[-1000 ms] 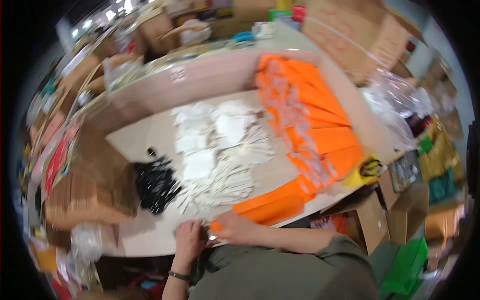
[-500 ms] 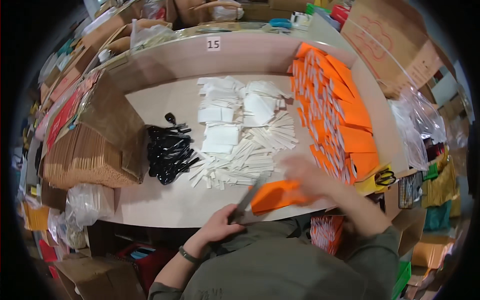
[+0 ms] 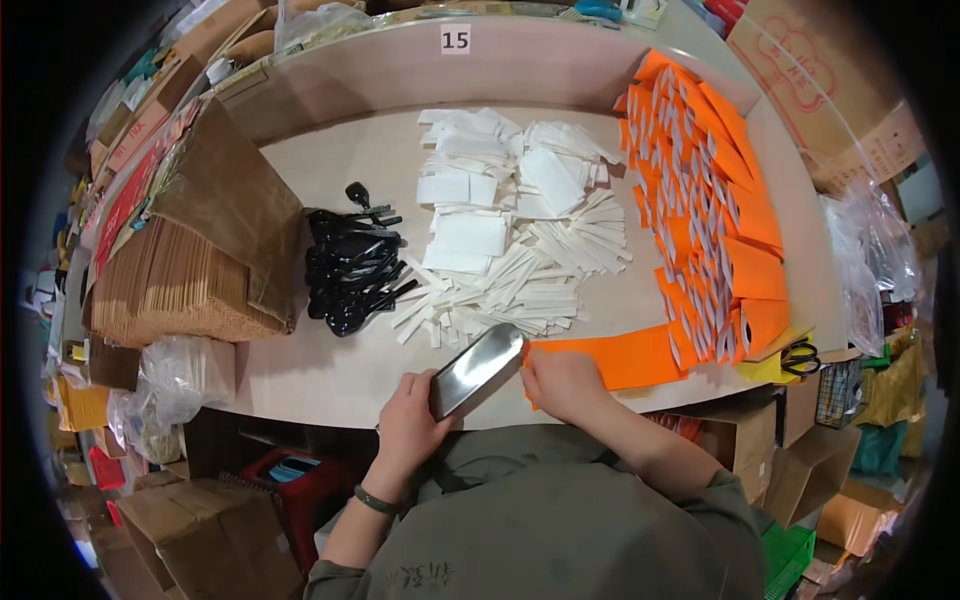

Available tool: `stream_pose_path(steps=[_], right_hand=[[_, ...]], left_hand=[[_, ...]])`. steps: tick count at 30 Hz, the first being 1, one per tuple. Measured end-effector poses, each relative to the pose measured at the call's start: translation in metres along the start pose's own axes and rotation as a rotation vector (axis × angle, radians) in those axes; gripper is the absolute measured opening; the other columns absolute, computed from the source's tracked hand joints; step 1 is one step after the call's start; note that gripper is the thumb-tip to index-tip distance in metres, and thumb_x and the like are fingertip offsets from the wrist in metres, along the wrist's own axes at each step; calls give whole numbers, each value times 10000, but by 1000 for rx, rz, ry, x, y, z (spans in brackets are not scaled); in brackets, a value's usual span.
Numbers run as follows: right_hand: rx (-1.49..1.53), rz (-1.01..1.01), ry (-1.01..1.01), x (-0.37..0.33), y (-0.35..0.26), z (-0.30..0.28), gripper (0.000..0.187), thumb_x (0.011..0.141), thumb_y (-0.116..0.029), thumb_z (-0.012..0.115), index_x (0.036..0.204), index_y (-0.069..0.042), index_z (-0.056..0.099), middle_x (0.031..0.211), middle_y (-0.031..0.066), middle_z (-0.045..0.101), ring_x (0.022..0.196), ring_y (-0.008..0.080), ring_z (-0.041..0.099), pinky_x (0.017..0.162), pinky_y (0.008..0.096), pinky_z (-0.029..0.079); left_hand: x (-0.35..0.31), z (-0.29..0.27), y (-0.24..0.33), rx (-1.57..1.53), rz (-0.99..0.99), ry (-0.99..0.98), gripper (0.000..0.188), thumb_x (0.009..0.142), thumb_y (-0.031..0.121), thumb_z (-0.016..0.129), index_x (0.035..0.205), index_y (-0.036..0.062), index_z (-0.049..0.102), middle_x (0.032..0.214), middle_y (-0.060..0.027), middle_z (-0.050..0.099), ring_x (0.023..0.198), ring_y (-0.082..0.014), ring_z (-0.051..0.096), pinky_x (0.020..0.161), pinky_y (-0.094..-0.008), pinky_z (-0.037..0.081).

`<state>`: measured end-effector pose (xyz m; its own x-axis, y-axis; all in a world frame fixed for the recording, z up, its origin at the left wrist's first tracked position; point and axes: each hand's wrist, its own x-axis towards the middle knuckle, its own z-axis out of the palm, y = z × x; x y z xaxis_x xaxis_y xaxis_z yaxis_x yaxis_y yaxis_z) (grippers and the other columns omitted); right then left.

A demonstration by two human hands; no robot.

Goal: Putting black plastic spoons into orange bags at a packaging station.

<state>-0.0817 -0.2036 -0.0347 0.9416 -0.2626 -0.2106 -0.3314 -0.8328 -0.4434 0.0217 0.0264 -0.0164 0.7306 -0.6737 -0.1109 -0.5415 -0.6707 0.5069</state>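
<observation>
My left hand (image 3: 408,428) is closed around one end of a shiny metal strip (image 3: 478,374). Its rounded far end points up and to the right, close to my right hand (image 3: 562,385). That hand has its fingers closed on the left end of a flat orange sleeve (image 3: 640,357), which lies along the table's front edge. The right end of the sleeve meets the foot of a tall stack of orange sleeves (image 3: 745,265). Just beyond the metal strip spread narrow white paper strips (image 3: 500,300), with wider white pieces (image 3: 470,240) behind them.
Black-wrapped pieces (image 3: 350,265) lie in a pile at left, beside a carton of brown card sheets (image 3: 175,290). Scissors (image 3: 800,357) rest on something yellow at the right edge. A raised rim (image 3: 560,62) borders the table (image 3: 320,390) at the back.
My right hand has moved left onto the sleeve's left end, and the sleeve now lies stretched out to the right. The metal strip has turned its broad face up. The view has shifted.
</observation>
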Motion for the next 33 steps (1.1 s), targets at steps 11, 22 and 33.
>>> stream_pose_path(steps=[11, 22, 33], right_hand=[[218, -313, -49, 19, -33, -6, 155, 827, -235, 623, 810, -84, 650, 741, 103, 665, 749, 316, 660, 663, 445, 509], [7, -421, 289, 105, 29, -63, 66, 783, -154, 721, 827, -104, 720, 959, 104, 652, 962, 324, 617, 808, 387, 520], [-358, -370, 336, 171, 1, -39, 70, 794, -54, 613, 745, -7, 595, 818, 165, 648, 834, 321, 653, 713, 451, 513]], left_hand=[[29, -26, 4, 26, 315, -302, 762, 669, 304, 847, 1322, 81, 524, 1045, -136, 610, 947, -353, 617, 790, -421, 508], [14, -43, -55, -180, 146, 248, 347, 789, 124, 742, 1116, 47, 654, 1138, -153, 621, 1026, -362, 608, 865, -422, 512], [100, -35, -81, 45, 155, 550, 231, 784, 113, 707, 1003, 104, 637, 987, -77, 613, 906, -325, 609, 758, -419, 513]])
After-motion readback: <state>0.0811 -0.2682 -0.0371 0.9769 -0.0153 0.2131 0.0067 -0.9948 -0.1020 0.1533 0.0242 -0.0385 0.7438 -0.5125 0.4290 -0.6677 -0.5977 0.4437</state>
